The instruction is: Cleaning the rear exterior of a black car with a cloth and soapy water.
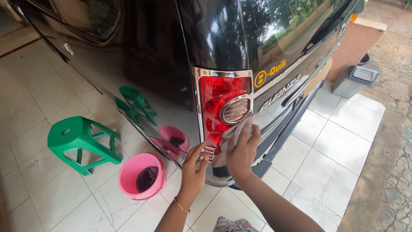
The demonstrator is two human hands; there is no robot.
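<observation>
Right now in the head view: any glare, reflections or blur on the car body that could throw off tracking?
Head view: daylight, sharp overall, no motion blur on the right hand pressing a cloth or the left hand; glossy black car body mirrors the green stool and pink bucket; rear window reflects trees; bright highlight on the red tail light; wide-angle bending at edges.

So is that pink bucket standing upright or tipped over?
Upright: the pink bucket sits on the tiled floor with its open rim facing up.
</observation>
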